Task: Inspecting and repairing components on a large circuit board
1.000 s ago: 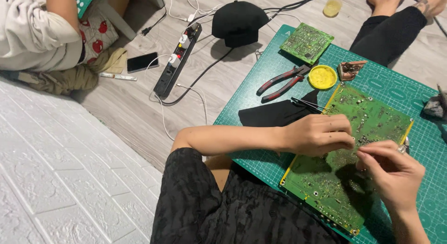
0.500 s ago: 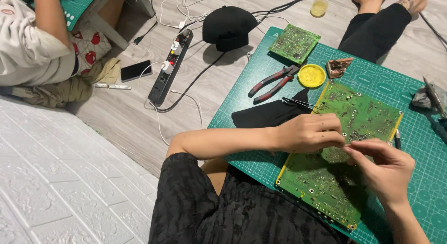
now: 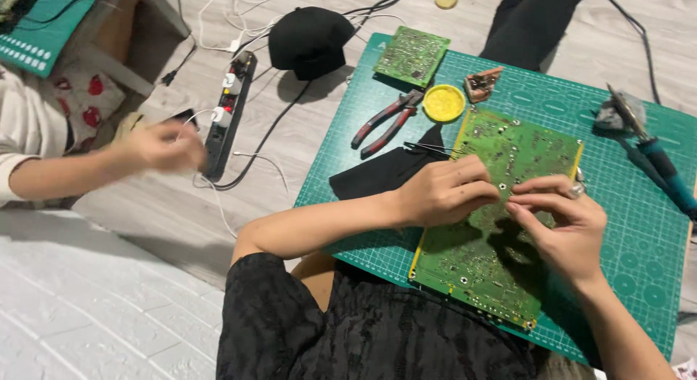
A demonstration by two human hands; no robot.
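We have both hands on the large green circuit board (image 3: pixel 508 227), which lies tilted on the green cutting mat (image 3: pixel 639 235) just in front of our lap, its near edge reaching over the mat's near border. Our left hand (image 3: pixel 443 191) rests on the board's left half with the fingers curled, the fingertips pressed down on its surface near the middle. Our right hand (image 3: pixel 566 220) comes in from the right — thumb and forefinger pinched together just beside the left fingertips. Whether they grip some small part we cannot tell; it is too small to make out.

Farther off on the mat lie red-handled pliers (image 3: pixel 385 122), a round yellow tin (image 3: pixel 443 103), a smaller green circuit board (image 3: pixel 412 55) at the far edge, and a small brown part (image 3: pixel 483 84) to the right of the tin. A black cloth (image 3: pixel 385 173) lies on the mat just left of the big board, partly under our left wrist. At the right edge of the mat a blue-handled soldering iron (image 3: pixel 653 151) rests.

On the wooden floor to the left lie a black cap (image 3: pixel 308 39) and a power strip (image 3: pixel 229 111) with cables. Another person's hand (image 3: pixel 163 144) — blurred — hangs near the strip.
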